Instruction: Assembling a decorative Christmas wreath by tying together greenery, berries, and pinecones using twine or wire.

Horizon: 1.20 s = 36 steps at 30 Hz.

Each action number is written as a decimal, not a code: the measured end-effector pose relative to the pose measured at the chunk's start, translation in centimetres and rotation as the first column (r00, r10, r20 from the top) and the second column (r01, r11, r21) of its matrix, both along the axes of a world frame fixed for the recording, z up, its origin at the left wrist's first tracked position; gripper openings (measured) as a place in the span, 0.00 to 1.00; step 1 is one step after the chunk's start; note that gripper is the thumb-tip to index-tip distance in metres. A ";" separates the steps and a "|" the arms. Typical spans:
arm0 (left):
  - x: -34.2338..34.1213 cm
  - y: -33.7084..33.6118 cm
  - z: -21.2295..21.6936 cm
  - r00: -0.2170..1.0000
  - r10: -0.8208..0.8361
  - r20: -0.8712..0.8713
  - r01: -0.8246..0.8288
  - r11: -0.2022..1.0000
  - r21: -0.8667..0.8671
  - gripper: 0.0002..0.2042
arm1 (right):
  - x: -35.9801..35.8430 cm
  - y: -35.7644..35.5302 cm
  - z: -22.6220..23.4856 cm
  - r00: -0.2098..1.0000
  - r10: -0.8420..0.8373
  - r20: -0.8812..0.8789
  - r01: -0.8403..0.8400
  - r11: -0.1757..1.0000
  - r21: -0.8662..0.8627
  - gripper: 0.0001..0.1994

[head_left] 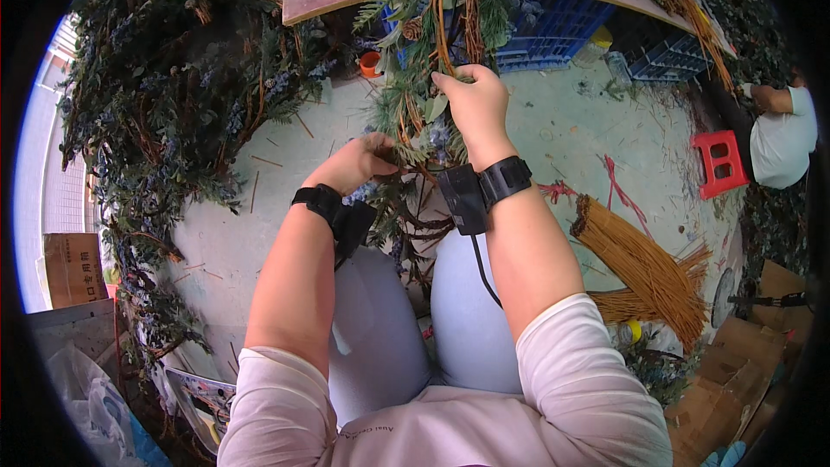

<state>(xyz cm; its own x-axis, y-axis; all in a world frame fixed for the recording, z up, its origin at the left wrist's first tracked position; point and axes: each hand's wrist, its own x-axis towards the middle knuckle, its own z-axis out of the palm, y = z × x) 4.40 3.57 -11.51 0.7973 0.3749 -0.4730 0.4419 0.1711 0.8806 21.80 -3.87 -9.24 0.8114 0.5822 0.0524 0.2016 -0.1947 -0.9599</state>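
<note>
A garland (432,13) of brown twigs, pine-like greenery and blue berry sprigs hangs from the table edge down between my knees. A pinecone (411,28) sits in its upper left part. My right hand (477,108) is closed on the garland's twigs, thumb and forefinger pressed together below the table. Lower and to the left, my left hand (359,164) has its fingers curled into the greenery, against a green sprig; the fingertips are partly hidden. Each wrist wears a black strap with a small box.
Finished-looking greenery (190,60) is heaped at the left. Bundles of thin brown sticks (644,264) lie on the floor at right, near a red stool (719,163). Blue crates (553,30) stand under the table (333,2). Another person (782,138) is at far right; cardboard (726,372) lies lower right.
</note>
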 end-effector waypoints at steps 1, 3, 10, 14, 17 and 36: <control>0.0 -0.1 0.5 0.999 -0.041 -0.032 0.044 0.996 0.083 0.13 | -0.1 0.0 0.1 1.000 0.004 0.005 -0.004 1.000 -0.017 0.17; -0.3 0.3 -0.7 1.000 0.014 -0.019 -0.014 1.000 -0.010 0.13 | -0.1 0.1 0.1 1.000 0.009 0.009 -0.009 0.999 -0.034 0.17; 0.2 -0.2 0.5 0.987 0.034 -0.155 -0.031 0.999 0.026 0.12 | 0.2 0.3 -0.7 1.000 0.009 0.027 -0.008 1.000 -0.023 0.17; -0.2 0.3 -0.8 0.998 0.052 -0.045 -0.059 0.983 -0.174 0.11 | 0.2 0.3 -0.6 1.000 0.009 0.010 -0.009 1.000 -0.017 0.17; -0.3 0.4 -0.7 0.989 0.139 0.050 -0.112 0.923 -0.367 0.09 | 0.2 0.2 -0.5 1.000 -0.001 0.006 0.001 1.000 -0.016 0.17; 0.8 -0.4 -1.4 0.964 0.050 -0.260 0.112 0.812 0.573 0.19 | -1.6 0.7 0.1 0.981 0.083 0.176 -0.073 0.996 -0.058 0.17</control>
